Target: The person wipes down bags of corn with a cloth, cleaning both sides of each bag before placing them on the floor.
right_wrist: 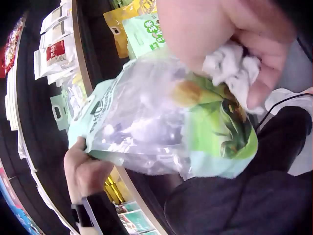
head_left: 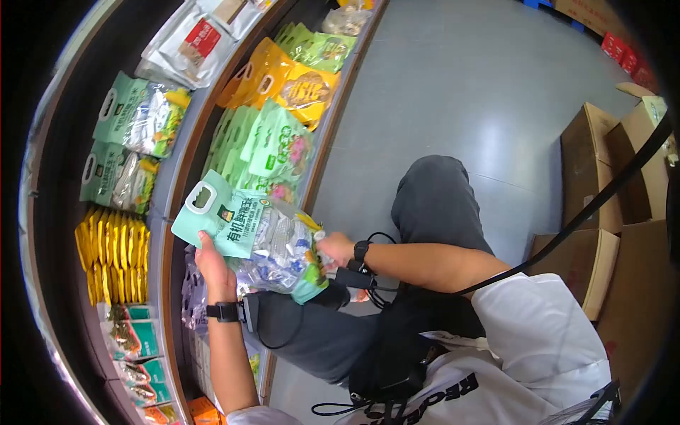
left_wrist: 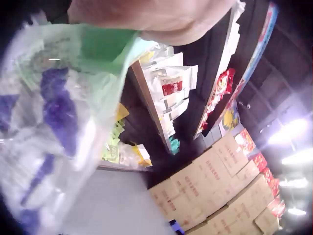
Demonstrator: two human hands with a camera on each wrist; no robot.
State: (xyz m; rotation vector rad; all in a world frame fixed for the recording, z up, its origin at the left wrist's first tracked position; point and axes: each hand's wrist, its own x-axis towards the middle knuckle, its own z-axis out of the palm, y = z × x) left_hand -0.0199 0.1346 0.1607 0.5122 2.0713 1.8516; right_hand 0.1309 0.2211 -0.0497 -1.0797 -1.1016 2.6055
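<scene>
A clear and mint-green handled bag (head_left: 280, 241) of packed food lies tilted above the person's knee in the head view. The left hand (head_left: 214, 268) pinches its mint edge near the handle end, thumb on the front and the other fingers hidden behind. At the bag's opposite end, the right hand (head_left: 337, 249) holds a crumpled white tissue (right_wrist: 234, 71). In the right wrist view that tissue is bunched between thumb and fingers, right at the bag's printed green end. The bag (left_wrist: 54, 127) fills the left side of the left wrist view, blurred.
Shelves on the left carry similar mint bags (head_left: 145, 117), yellow packets (head_left: 117, 251), green bags (head_left: 273, 145) and an orange bag (head_left: 301, 85). Cardboard boxes (head_left: 588, 166) stand on the grey floor (head_left: 439, 85) at right. A black cable (head_left: 567, 244) crosses near the right arm.
</scene>
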